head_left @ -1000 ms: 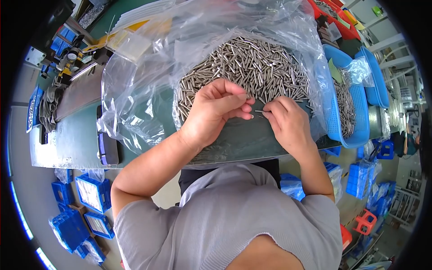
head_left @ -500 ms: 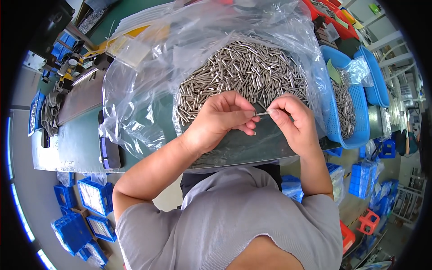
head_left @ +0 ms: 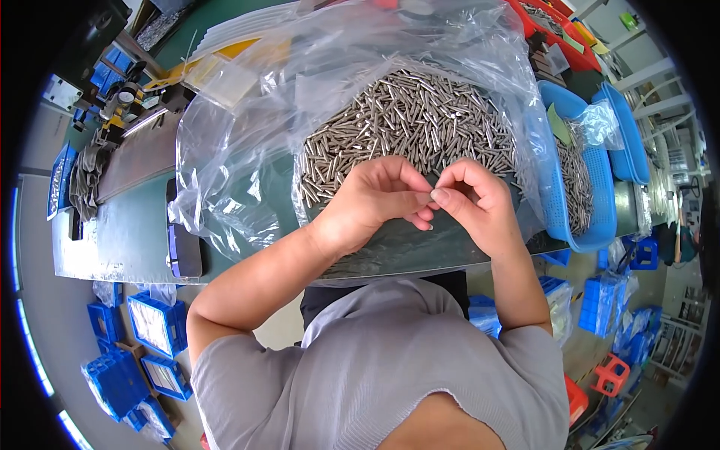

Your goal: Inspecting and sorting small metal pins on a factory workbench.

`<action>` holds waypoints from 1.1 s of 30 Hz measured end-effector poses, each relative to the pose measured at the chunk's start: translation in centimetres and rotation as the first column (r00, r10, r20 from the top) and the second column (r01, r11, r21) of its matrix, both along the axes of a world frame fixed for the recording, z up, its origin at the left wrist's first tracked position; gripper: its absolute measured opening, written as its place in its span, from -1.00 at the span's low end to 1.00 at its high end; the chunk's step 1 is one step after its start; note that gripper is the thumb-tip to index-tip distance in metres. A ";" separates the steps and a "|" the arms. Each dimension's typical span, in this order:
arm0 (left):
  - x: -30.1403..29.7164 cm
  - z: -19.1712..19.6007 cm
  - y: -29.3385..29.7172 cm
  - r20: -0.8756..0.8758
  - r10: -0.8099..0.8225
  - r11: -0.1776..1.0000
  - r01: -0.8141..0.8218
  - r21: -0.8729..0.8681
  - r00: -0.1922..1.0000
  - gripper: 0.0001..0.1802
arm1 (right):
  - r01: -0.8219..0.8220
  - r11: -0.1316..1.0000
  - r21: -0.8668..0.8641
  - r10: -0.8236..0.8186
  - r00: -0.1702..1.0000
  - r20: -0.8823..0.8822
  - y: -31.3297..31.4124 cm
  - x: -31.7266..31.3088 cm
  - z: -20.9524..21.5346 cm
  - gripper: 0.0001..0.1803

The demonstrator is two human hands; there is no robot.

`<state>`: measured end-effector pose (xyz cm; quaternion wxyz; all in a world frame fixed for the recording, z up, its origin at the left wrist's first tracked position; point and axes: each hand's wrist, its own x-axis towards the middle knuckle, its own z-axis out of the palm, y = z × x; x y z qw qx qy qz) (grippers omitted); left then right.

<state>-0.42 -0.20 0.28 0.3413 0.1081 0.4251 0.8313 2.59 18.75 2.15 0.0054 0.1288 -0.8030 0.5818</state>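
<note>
My left hand and my right hand meet fingertip to fingertip just in front of a pile of small metal pins. Both are closed, thumb against index finger, pinching a thin metal pin that their fingertips now almost wholly hide. The lower fingers of my left hand curl beneath the pinch. Under and around the pile spreads a clear plastic bag, crumpled toward the left. The pins lie loose in many directions on the dark green table.
At the right stands a blue basket partly filled with similar pins, with a second blue basket behind it. A red bin sits at the far right. A dark case lies near the table's left front edge. Blue crates stand below left.
My right hand has moved left until its fingertips meet those of my left hand. The thin pin that showed between them is now mostly covered.
</note>
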 end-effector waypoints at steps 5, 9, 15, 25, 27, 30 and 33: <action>0.0 0.0 0.2 0.052 0.027 1.000 -0.027 -0.006 0.998 -0.92 | 0.023 0.995 -0.094 -0.020 0.999 0.032 -0.2 0.2 -0.2 -0.89; 0.1 -0.1 0.0 0.057 0.027 1.000 -0.027 -0.012 0.998 -0.92 | 0.081 0.997 0.001 -0.081 0.996 -0.044 0.5 0.3 -0.2 -0.94; -0.3 -0.2 -0.1 0.068 0.124 0.992 -0.121 -0.040 0.990 -0.94 | 0.294 0.686 -0.665 -0.018 0.921 0.390 3.0 -1.5 1.4 -0.80; -0.4 -0.2 -0.1 0.069 0.121 0.993 -0.121 -0.009 0.990 -0.93 | 0.179 0.679 0.712 0.044 0.958 -0.283 0.7 -2.2 -1.1 -0.82; -0.4 -0.3 -0.1 0.071 0.115 0.993 -0.115 -0.006 0.991 -0.93 | 0.198 0.678 0.707 0.066 0.943 -0.327 0.7 -2.1 -1.2 -0.81; -0.3 -0.2 -0.2 0.081 0.092 0.996 -0.093 0.011 0.992 -0.93 | 0.127 0.658 0.742 0.158 0.940 -0.301 1.0 -1.8 -1.0 -0.83; -0.3 -0.2 -0.2 0.099 0.053 0.998 -0.057 0.039 0.994 -0.93 | 0.042 0.939 0.341 -0.007 0.995 -0.103 1.5 -1.1 -0.3 -0.89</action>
